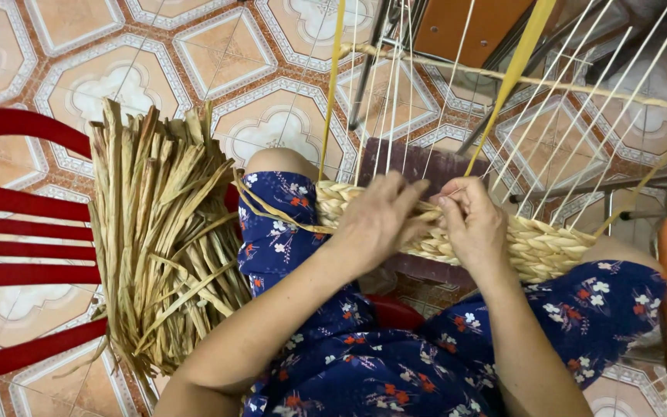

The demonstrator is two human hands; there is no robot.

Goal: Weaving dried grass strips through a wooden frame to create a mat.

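Both hands on woven straw band [534, 247] lying across the lap, long axis left-right. Left hand [376, 220] fingers curled, pressing the band's working edge; right hand [472, 224] pinches a straw strand [503, 85] running up and away between the white warp strings [395, 93]. Right hand nearer the strand. Bundle of dried straw [164, 239] rests left, on red chair [17, 255], apart from hands.

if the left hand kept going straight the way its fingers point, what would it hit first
Probably the right hand: the left hand points rightward along the woven straw band, and their fingertips nearly touch already.
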